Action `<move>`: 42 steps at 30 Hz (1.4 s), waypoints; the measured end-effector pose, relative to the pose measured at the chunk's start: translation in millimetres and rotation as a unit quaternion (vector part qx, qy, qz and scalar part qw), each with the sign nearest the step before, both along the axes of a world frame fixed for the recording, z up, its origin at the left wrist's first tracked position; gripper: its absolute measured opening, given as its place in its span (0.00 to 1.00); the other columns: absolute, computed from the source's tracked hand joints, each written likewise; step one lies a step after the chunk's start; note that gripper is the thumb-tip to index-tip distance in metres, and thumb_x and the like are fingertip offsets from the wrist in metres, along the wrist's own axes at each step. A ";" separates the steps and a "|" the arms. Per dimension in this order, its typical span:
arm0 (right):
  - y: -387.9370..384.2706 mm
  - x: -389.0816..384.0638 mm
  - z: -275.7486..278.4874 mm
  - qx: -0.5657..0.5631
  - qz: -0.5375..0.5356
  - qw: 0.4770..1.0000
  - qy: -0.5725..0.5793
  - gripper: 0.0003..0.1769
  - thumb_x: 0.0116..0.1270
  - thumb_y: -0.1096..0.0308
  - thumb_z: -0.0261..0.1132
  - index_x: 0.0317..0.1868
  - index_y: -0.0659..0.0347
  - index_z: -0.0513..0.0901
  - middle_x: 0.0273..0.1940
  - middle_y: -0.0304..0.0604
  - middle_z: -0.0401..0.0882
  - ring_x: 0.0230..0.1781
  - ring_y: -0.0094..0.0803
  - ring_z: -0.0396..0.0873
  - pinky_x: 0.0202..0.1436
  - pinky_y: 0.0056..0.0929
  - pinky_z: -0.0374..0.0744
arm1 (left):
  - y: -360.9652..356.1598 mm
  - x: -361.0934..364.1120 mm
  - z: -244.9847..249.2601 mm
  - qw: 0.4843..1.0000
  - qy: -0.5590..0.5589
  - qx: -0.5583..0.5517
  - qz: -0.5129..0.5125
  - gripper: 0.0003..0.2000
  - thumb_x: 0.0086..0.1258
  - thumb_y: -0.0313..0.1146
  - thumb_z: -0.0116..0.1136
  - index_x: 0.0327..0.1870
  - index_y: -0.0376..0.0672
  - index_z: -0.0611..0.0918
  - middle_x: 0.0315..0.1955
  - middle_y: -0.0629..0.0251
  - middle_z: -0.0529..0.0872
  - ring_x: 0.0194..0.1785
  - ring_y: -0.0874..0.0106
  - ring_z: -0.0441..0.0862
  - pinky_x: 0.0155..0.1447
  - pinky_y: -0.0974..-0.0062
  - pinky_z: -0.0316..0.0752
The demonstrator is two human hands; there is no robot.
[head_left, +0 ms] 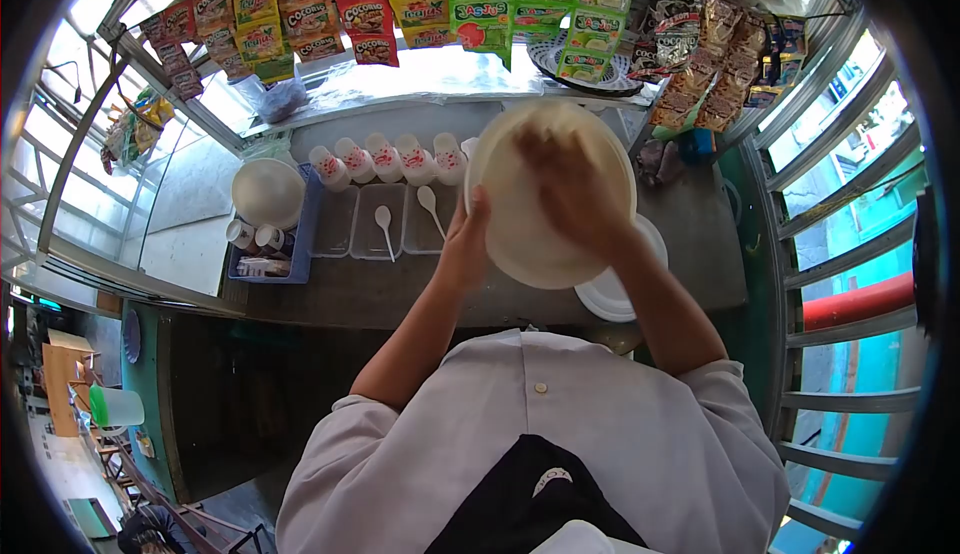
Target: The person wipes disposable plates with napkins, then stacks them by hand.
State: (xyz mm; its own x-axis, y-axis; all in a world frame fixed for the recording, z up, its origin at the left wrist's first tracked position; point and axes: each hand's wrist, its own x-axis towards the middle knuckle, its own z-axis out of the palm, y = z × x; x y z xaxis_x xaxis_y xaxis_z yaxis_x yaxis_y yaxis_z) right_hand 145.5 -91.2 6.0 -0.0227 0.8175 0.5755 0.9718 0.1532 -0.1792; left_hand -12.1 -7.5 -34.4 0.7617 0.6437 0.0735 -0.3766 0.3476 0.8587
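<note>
In the head view, a large round cream-coloured plastic tub is held up over the counter, its round face turned towards me. My left hand grips the tub's left rim, thumb on the near side. My right hand lies over the tub's face, smeared by motion; whether it holds anything cannot be made out. Partly behind the tub and my right forearm, a white round lid lies on the counter.
Upside-down printed cups line the counter's back, behind clear trays with white spoons. A blue basket carries a white bowl at left. Drink sachets hang above. Metal bars stand at right.
</note>
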 end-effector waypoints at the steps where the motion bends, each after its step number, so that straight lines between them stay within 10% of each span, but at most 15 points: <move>1: 0.9 13.3 1.4 0.024 -0.045 0.999 0.018 0.24 0.60 0.78 0.54 0.59 0.69 0.74 0.59 0.60 0.73 0.63 0.50 0.70 0.70 0.48 0.61 | -4.1 -1.0 5.3 1.000 0.013 -0.008 0.023 0.29 0.78 0.51 0.39 0.71 0.39 0.59 0.64 0.58 0.69 0.66 0.67 0.69 0.67 0.68 0.66; 7: -16.7 -41.0 -30.3 -0.019 0.098 0.995 0.016 0.26 0.56 0.78 0.59 0.58 0.66 0.77 0.58 0.50 0.77 0.56 0.41 0.78 0.60 0.40 0.76 | 28.7 -6.1 -5.3 0.994 -0.003 0.097 0.044 0.30 0.78 0.49 0.42 0.72 0.37 0.59 0.64 0.57 0.69 0.68 0.69 0.64 0.70 0.72 0.58; 9: -11.0 -14.5 -35.7 -0.038 0.140 0.954 0.263 0.27 0.56 0.77 0.61 0.60 0.63 0.77 0.57 0.48 0.78 0.57 0.40 0.78 0.63 0.40 0.75 | 31.7 -8.9 -8.8 0.995 0.009 0.085 0.046 0.30 0.78 0.48 0.43 0.72 0.36 0.58 0.64 0.57 0.69 0.68 0.69 0.64 0.71 0.73 0.56; 11: -2.5 4.4 -17.2 0.077 -0.025 0.996 0.024 0.27 0.56 0.80 0.59 0.60 0.62 0.76 0.57 0.49 0.78 0.57 0.42 0.77 0.64 0.40 0.75 | 25.6 -11.5 1.3 0.997 0.006 0.071 0.016 0.30 0.78 0.49 0.43 0.72 0.36 0.59 0.64 0.58 0.69 0.68 0.70 0.64 0.70 0.73 0.56; 23: -22.6 -12.4 -27.6 -0.028 0.135 0.990 0.010 0.19 0.50 0.79 0.64 0.45 0.58 0.83 0.51 0.39 0.80 0.57 0.41 0.76 0.60 0.40 0.77 | 41.0 -23.1 25.6 0.977 0.017 0.147 0.152 0.30 0.76 0.52 0.46 0.66 0.35 0.66 0.57 0.59 0.75 0.60 0.70 0.71 0.64 0.71 0.65; 31: 9.3 -8.4 4.5 0.149 0.126 0.975 -0.107 0.17 0.54 0.74 0.64 0.46 0.56 0.83 0.51 0.38 0.81 0.56 0.39 0.77 0.58 0.36 0.79 | 14.4 -2.5 17.8 0.967 0.039 0.239 0.077 0.28 0.78 0.48 0.43 0.69 0.35 0.63 0.59 0.58 0.73 0.63 0.70 0.68 0.67 0.72 0.59; 37: 12.4 28.8 10.4 0.102 -0.059 0.993 0.006 0.11 0.56 0.76 0.60 0.41 0.58 0.81 0.46 0.41 0.81 0.49 0.40 0.80 0.54 0.39 0.79 | 28.5 -21.3 37.9 0.979 0.000 0.171 0.109 0.28 0.77 0.47 0.45 0.69 0.34 0.63 0.58 0.59 0.74 0.60 0.71 0.70 0.64 0.73 0.64; 42: -5.2 -6.9 -11.2 0.034 0.028 0.992 0.119 0.08 0.53 0.79 0.62 0.34 0.58 0.83 0.40 0.41 0.83 0.44 0.38 0.82 0.48 0.36 0.81 | 36.5 -29.0 47.4 0.956 0.009 0.235 0.173 0.27 0.76 0.49 0.48 0.66 0.36 0.66 0.57 0.60 0.74 0.60 0.71 0.71 0.63 0.71 0.65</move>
State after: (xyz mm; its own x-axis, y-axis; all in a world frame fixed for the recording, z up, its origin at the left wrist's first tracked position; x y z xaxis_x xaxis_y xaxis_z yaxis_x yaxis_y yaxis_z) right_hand 138.6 -96.4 -5.1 0.0762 0.7777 0.6239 0.8925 0.2257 -0.3904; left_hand -41.1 29.1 12.9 0.5128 0.7566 0.4058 -0.3825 -0.2219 0.8969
